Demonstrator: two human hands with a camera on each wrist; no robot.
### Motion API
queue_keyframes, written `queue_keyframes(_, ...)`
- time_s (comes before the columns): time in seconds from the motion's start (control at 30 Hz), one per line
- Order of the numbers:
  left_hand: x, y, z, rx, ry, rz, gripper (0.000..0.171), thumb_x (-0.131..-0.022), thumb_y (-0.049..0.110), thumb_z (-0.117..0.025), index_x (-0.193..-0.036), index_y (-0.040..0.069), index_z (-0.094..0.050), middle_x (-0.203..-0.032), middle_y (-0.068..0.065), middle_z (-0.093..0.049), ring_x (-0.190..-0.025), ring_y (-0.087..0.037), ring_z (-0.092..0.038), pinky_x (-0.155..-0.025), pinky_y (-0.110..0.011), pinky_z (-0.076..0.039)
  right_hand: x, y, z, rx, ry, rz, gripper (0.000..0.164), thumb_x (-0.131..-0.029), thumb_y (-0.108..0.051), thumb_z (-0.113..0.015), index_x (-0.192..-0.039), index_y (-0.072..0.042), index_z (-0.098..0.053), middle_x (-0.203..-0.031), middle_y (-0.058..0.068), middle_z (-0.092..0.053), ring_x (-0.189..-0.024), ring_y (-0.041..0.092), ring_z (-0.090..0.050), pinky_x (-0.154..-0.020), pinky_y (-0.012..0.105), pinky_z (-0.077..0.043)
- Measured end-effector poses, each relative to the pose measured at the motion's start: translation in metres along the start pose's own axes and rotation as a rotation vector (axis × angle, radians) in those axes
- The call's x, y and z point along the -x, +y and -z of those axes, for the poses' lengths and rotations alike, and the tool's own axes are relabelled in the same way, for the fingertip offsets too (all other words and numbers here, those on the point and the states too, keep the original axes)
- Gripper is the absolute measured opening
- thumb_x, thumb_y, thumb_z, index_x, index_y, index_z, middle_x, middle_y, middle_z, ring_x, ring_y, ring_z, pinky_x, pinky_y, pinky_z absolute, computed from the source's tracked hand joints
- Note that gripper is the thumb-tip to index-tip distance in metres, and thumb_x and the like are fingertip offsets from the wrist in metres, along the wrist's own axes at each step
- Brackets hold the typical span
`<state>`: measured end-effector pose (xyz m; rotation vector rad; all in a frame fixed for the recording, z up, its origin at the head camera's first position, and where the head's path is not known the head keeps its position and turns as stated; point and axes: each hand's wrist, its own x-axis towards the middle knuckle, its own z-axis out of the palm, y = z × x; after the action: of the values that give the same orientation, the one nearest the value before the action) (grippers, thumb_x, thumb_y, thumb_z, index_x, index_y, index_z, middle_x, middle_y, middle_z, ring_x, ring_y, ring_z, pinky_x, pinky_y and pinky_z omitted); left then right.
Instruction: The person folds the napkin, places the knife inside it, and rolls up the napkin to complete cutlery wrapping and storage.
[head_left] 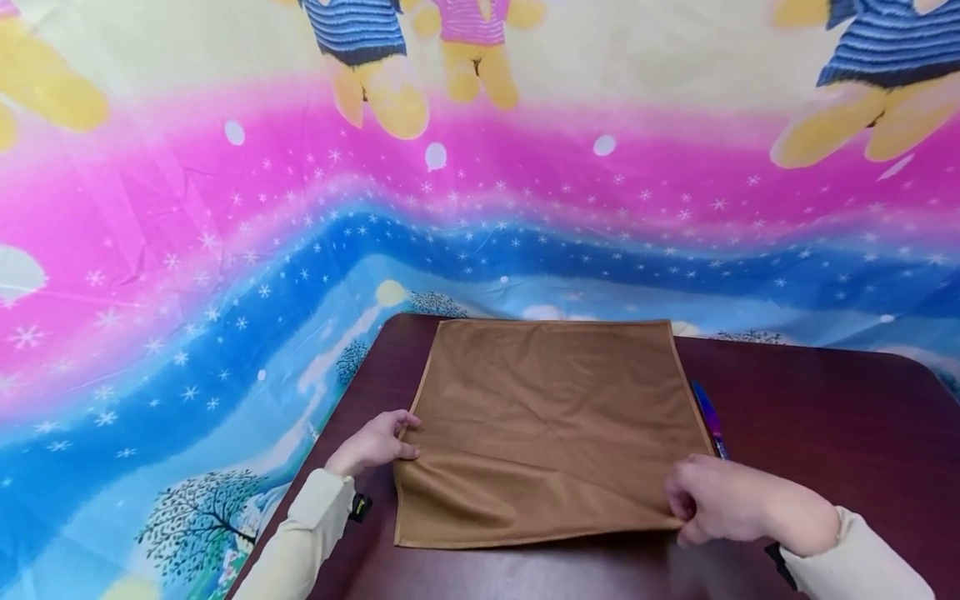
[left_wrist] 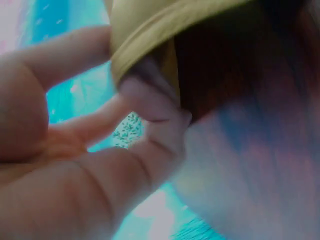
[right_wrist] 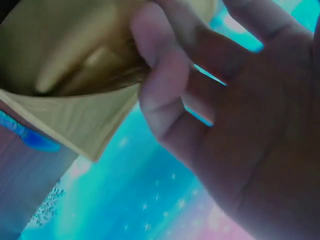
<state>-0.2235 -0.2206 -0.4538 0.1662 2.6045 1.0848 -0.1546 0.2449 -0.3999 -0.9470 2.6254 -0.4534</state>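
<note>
A square brown cloth (head_left: 555,400) with a stitched hem lies on the dark red table, its near part lifted and buckled into a fold. At its left edge my left hand (head_left: 380,442) holds the hem between the fingers. The left wrist view has the cloth's hem (left_wrist: 150,37) running across those fingertips. My right hand (head_left: 720,500) pinches the near right corner, fingers curled over it. In the right wrist view the cloth (right_wrist: 75,120) hangs from the thumb and fingertip.
A shiny blue and purple knife (head_left: 708,417) lies along the cloth's right edge, partly hidden near the right hand. The table (head_left: 825,417) extends to the right with a rounded far corner. A printed curtain (head_left: 225,250) hangs behind it and on the left.
</note>
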Motion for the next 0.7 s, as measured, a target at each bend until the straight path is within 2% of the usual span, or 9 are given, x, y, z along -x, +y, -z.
queue_keyframes(0.13, 0.005, 0.009, -0.008, -0.287, 0.039, -0.012, 0.047, -0.077, 0.02, -0.08, -0.116, 0.002, -0.061, -0.108, -0.019, -0.054, -0.095, -0.027, -0.048, -0.083, -0.043, -0.045, 0.001, -0.007, 0.0, -0.01, -0.071, -0.081, 0.03, -0.061, -0.033, -0.086, -0.071, -0.027, -0.059, -0.076, -0.013, -0.053, -0.073, 0.002, -0.047, -0.061, 0.024, -0.04)
queue_keyframes(0.3, 0.01, 0.024, -0.028, -0.469, 0.043, 0.015, 0.056, -0.077, 0.035, -0.079, -0.121, 0.006, -0.06, -0.129, -0.021, -0.044, -0.112, -0.039, -0.044, -0.087, -0.055, -0.037, -0.006, 0.004, 0.009, -0.078, -0.099, -0.152, 0.025, -0.072, -0.031, -0.082, -0.085, -0.02, -0.063, -0.081, -0.006, -0.058, -0.074, 0.008, -0.053, -0.063, 0.028, -0.043)
queue_keyframes(0.37, 0.009, 0.03, -0.034, -0.505, 0.01, -0.002, 0.06, -0.078, 0.038, -0.078, -0.124, 0.006, -0.059, -0.133, -0.021, -0.043, -0.117, -0.039, -0.043, -0.089, -0.056, -0.037, -0.01, 0.013, 0.007, -0.101, -0.1, -0.174, 0.03, -0.074, -0.029, -0.081, -0.096, -0.014, -0.065, -0.092, 0.001, -0.062, -0.084, 0.016, -0.059, -0.068, 0.033, -0.047)
queue_keyframes(0.4, 0.009, 0.032, -0.037, -0.521, -0.01, -0.017, 0.062, -0.078, 0.039, -0.077, -0.126, 0.005, -0.057, -0.134, -0.021, -0.043, -0.118, -0.04, -0.044, -0.091, -0.057, -0.038, -0.012, 0.018, 0.005, -0.104, -0.096, -0.191, 0.037, -0.075, -0.028, -0.081, -0.103, -0.01, -0.065, -0.101, 0.008, -0.063, -0.093, 0.025, -0.061, -0.074, 0.038, -0.049)
queue_keyframes(0.5, 0.007, 0.037, -0.044, -0.549, -0.067, -0.053, 0.069, -0.076, 0.04, -0.079, -0.13, 0.005, -0.054, -0.136, -0.021, -0.042, -0.12, -0.041, -0.046, -0.093, -0.057, -0.042, -0.019, 0.03, -0.009, -0.107, -0.1, -0.259, 0.065, -0.073, -0.025, -0.083, -0.126, 0.0, -0.055, -0.129, 0.028, -0.051, -0.117, 0.052, -0.047, -0.087, 0.057, -0.046)
queue_keyframes(0.6, 0.005, 0.039, -0.049, -0.571, -0.108, -0.064, 0.081, -0.07, 0.041, -0.083, -0.135, 0.007, -0.05, -0.141, -0.021, -0.039, -0.126, -0.043, -0.043, -0.095, -0.056, -0.044, -0.024, 0.038, -0.028, -0.087, -0.074, -0.292, 0.086, -0.067, -0.024, -0.087, -0.138, 0.003, -0.045, -0.14, 0.039, -0.035, -0.123, 0.064, -0.033, -0.091, 0.066, -0.04)
queue_keyframes(0.7, 0.002, 0.039, -0.052, -0.589, -0.146, -0.055, 0.09, -0.065, 0.04, -0.087, -0.139, 0.009, -0.046, -0.147, -0.02, -0.034, -0.134, -0.044, -0.036, -0.096, -0.056, -0.044, -0.025, 0.043, -0.045, -0.07, -0.07, -0.317, 0.095, -0.063, -0.024, -0.089, -0.141, 0.002, -0.041, -0.143, 0.04, -0.029, -0.123, 0.067, -0.029, -0.09, 0.067, -0.038)
